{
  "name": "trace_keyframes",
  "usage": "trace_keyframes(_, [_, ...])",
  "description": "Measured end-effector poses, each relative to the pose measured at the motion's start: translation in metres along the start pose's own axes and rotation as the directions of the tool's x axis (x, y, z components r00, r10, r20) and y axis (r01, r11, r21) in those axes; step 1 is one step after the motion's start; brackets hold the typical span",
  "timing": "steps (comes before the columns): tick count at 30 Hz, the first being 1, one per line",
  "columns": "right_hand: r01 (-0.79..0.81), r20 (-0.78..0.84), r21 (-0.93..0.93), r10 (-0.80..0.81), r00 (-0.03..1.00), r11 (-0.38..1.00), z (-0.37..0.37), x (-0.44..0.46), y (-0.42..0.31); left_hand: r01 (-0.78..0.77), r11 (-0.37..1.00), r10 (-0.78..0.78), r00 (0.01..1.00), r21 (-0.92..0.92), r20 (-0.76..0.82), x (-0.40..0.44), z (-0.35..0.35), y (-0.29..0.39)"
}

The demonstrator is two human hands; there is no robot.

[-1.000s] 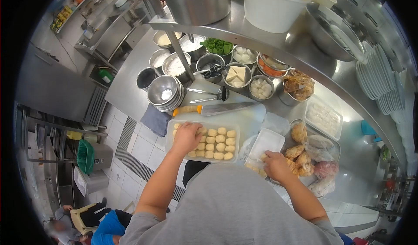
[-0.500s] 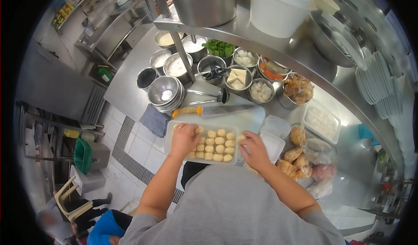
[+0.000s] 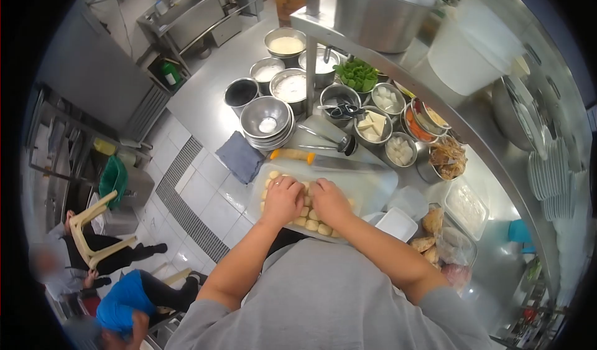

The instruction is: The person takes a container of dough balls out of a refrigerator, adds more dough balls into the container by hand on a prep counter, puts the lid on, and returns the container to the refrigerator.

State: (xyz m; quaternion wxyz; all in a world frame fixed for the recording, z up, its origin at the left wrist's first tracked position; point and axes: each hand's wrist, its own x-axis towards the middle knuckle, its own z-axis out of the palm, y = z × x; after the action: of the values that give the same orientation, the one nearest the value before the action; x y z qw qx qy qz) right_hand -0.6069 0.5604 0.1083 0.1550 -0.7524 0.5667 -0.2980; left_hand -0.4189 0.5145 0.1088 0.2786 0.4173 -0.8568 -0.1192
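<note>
My left hand [image 3: 284, 199] and my right hand [image 3: 329, 201] are side by side over a clear plastic container [image 3: 254, 208]. Several pale dough balls [image 3: 312, 225] lie in rows inside it. The fingers of both hands curl down among the balls, with the fingertips nearly meeting. Anything pinched between them is hidden by the hands. A large knife [image 3: 294, 156] with a yellow-banded handle rests on the white cutting board [image 3: 379, 185] just beyond the container.
Steel bowls [image 3: 264, 118], a grey cloth [image 3: 241, 157] and pots of ingredients [image 3: 291, 87] stand beyond and left. Wrapped food [image 3: 456, 245] and a white tub [image 3: 397, 224] are at right. A steel shelf [image 3: 373, 57] overhangs. Two people [image 3: 127, 297] are at lower left.
My right hand has moved left from the container's right end, and my left hand slightly right, so they now meet over the balls. The camera view has shifted.
</note>
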Motion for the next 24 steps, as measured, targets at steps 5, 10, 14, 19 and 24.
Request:
trace_keyframes(5, [0.076, 0.093, -0.170, -0.061, 0.994, 0.982, 0.000, 0.000, 0.004, 0.008, 0.999, -0.007, 1.000, -0.031, 0.030, 0.000, -0.006, -0.009])
trace_keyframes(10, [-0.181, 0.129, -0.008, 0.180, 0.975, 0.984, -0.038, -0.005, -0.010, 0.089, 0.992, -0.090, 0.996, -0.088, -0.016, 0.007, -0.017, -0.024])
trace_keyframes(14, [-0.226, -0.254, -0.071, 0.202, 0.946, 0.972, -0.088, -0.048, 0.016, 0.177, 0.980, -0.173, 0.984, -0.089, 0.048, 0.013, -0.035, -0.036])
trace_keyframes(19, [-0.648, -0.093, 0.023, 0.647, 0.757, 0.761, -0.157, -0.131, 0.049, 0.116, 0.992, -0.095, 0.942, -0.046, 0.323, 0.018, -0.036, -0.020])
trace_keyframes(24, [-0.671, 0.234, -0.301, 0.735, 0.636, 0.677, -0.147, -0.210, 0.050, 0.180, 0.983, -0.177, 0.926, 0.023, 0.334, 0.025, -0.024, -0.008])
